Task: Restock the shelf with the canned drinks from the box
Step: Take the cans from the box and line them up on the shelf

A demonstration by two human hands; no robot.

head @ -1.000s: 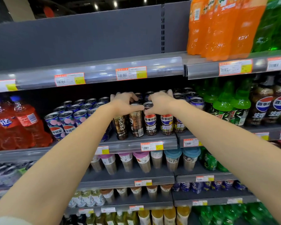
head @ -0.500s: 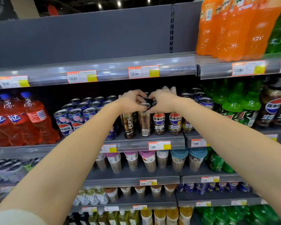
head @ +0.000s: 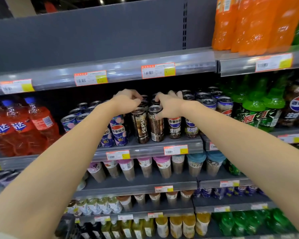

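Both hands reach onto the grey metal shelf [head: 148,147] among the slim cans. My left hand [head: 126,102] curls its fingers over the tops of the tall brown slim cans [head: 140,125] marked PEPSI at the front edge; whether it actually grips one I cannot tell. My right hand [head: 169,106] has its thumb against the side of the neighbouring dark slim can [head: 155,125] and its fingers spread over the can tops behind, touching but not clearly closed on any. Compared with half a second ago, both hands sit at the same cans, and the view has drawn closer and shifted, so the blue peach-patterned cans [head: 119,131] now show beside my left forearm. Green plastic bottles [head: 254,107] stand to the right.
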